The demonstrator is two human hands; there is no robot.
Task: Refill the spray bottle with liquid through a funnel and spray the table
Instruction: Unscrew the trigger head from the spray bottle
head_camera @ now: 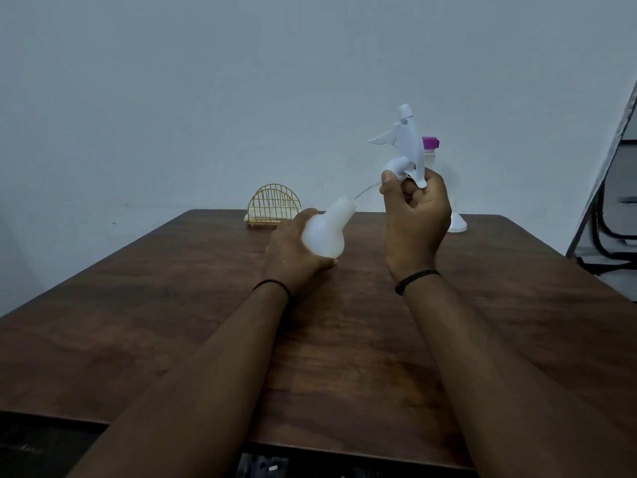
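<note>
White plastic fills both hands above the brown wooden table (pixel 172 305). The left hand (pixel 293 250) is curled around the round body of the spray bottle (pixel 325 232), holding it off the table with its open neck tilted toward two o'clock. The right hand (pixel 413 219), at about three o'clock from the bottle and higher, grips the base of the removed spray head (pixel 405 143) with curled fingers, nozzle upward; its thin tube (pixel 365 191) runs down toward the bottle's neck. Behind the right hand, at the table's far edge near one o'clock, stands a bottle with a purple cap (pixel 431 143), with a white funnel (pixel 456 224) beside it. A yellow wire rack (pixel 274 205) sits at twelve o'clock.
</note>
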